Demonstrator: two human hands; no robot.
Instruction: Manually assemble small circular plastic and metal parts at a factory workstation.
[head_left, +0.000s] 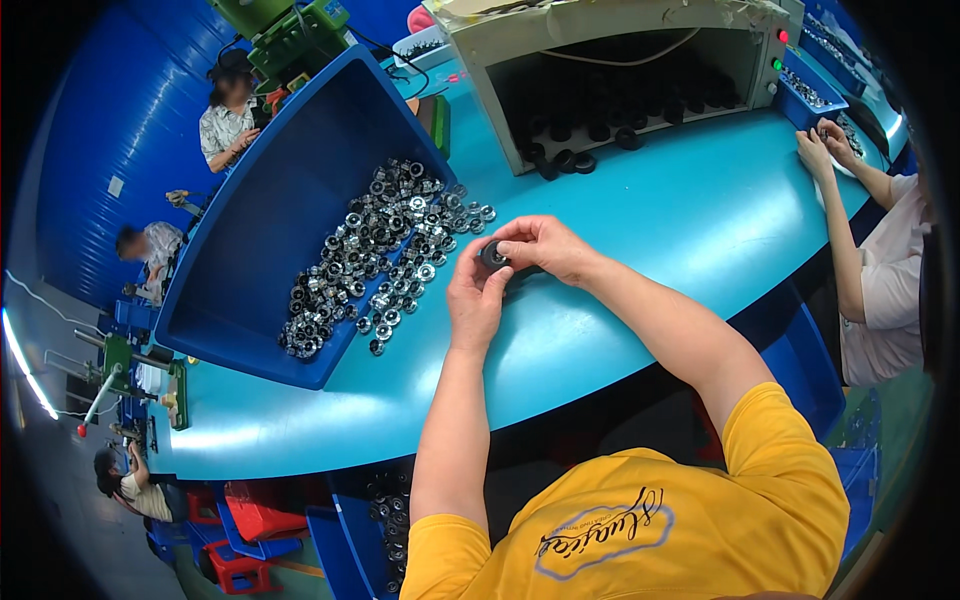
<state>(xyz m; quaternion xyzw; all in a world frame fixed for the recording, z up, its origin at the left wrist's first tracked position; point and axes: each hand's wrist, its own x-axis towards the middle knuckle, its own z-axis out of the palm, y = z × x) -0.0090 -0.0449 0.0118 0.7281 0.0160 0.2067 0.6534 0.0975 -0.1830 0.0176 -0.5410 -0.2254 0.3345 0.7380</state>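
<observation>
Above the turquoise table, my left hand point(474, 298) is closed around a small black ring point(491, 257), which looks like a toy-size tyre. The fingertips of my right hand point(548, 247) pinch at its middle, where a bit of shiny silver shows; the fingers partly hide it. Just left of my hands, many shiny silver wheel hubs point(400, 245) lie heaped, some spilling over the lip of a tilted blue bin point(250, 230) onto the table. Beyond my hands, more black rings point(585, 162) lie in and at the mouth of an off-white box point(490, 110).
The turquoise table point(690, 215) curves across in front of me. At the right a co-worker's hands point(828, 148) handle a small part beside a blue tray point(808, 105). Green presses point(265, 30) and other people are at the left. Beneath the table are blue crates and red stools point(238, 568).
</observation>
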